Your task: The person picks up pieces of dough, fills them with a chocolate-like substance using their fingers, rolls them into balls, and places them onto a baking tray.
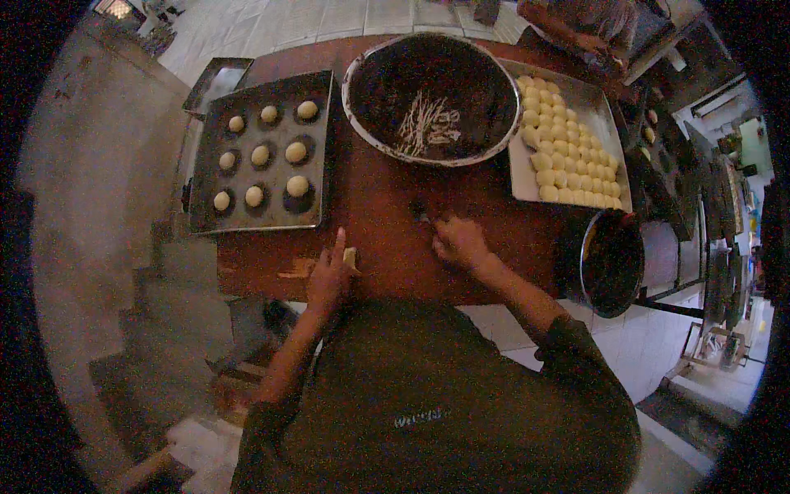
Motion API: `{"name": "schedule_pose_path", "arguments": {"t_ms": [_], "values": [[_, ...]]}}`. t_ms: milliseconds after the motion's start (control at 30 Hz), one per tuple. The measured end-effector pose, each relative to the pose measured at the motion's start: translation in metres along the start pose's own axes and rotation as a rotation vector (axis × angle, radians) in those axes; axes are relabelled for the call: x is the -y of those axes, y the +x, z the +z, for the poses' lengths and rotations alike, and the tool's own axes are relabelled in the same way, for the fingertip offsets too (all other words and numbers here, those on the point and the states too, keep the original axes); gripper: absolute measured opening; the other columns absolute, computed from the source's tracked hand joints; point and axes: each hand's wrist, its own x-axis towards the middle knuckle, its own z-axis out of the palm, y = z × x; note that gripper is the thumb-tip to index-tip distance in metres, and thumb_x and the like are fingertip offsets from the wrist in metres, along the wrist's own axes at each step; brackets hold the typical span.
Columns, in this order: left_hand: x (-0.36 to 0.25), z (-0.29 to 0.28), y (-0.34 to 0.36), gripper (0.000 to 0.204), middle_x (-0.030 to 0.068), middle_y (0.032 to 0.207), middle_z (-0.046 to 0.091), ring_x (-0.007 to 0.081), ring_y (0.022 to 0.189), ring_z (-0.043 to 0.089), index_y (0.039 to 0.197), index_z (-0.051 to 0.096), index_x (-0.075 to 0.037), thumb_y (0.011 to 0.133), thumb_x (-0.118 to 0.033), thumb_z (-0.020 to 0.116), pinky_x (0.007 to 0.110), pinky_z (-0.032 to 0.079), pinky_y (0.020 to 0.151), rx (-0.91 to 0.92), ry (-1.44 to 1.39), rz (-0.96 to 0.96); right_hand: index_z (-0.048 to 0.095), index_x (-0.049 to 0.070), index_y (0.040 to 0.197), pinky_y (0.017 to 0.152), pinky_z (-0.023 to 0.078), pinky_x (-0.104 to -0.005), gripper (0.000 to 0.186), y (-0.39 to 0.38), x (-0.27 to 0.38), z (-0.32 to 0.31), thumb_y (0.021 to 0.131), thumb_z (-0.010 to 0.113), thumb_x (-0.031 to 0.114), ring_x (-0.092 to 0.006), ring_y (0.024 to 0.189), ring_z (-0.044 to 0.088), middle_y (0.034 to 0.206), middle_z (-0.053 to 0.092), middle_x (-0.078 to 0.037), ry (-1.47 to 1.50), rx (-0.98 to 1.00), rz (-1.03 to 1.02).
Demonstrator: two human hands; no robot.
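My left hand (327,278) is over the front left of the red-brown table (383,239), its index finger stretched forward. Between its thumb and palm shows a piece of pale dough (351,260), partly hidden by the hand. To the right, my right hand (461,242) is closed, knuckles up, low over the tabletop. A small dark thing (421,211) sticks out beyond its fingers; its kind is too dim to make out. Beyond both hands stands a wide round basin (349,99) with a dark mass and pale streaks inside.
At left lies a dark baking tray (280,222) with several spaced dough balls (260,155). A pale tray (605,123) at right holds closely packed dough balls (568,156). A round dark pot (611,263) is at the right edge. Another person (580,29) stands across the table.
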Motion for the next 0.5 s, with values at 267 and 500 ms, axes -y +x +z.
{"name": "schedule_pose_path", "arguments": {"t_ms": [267, 500], "values": [[0.033, 0.010, 0.002, 0.057, 0.0240, 0.134, 0.058, 0.0430, 0.110, 0.065, 0.136, 0.055, -0.004, 0.087, -0.017, 0.080, 0.046, 0.055, 0.095, 0.293, -0.202, -0.081, 0.066, 0.006, 0.107, 0.074, 0.057, -0.0496, 0.024, 0.015, 0.012, -0.016, 0.086, 0.067, 0.018, -0.0395, 0.087, 0.072, 0.092, 0.071, -0.021, 0.287, -0.152, 0.001], [-0.066, 0.026, 0.135, 0.097, 0.0210, 0.157, 0.041, 0.0469, 0.137, 0.046, 0.160, 0.030, -0.007, 0.084, -0.034, 0.082, 0.053, 0.038, 0.115, -0.023, -0.378, 0.268, 0.072, 0.009, 0.108, 0.079, 0.056, -0.0522, 0.024, 0.143, -0.002, -0.188, 0.089, 0.064, 0.021, -0.0427, 0.091, 0.070, 0.099, 0.073, -0.020, -0.012, -0.261, -0.106]]}}
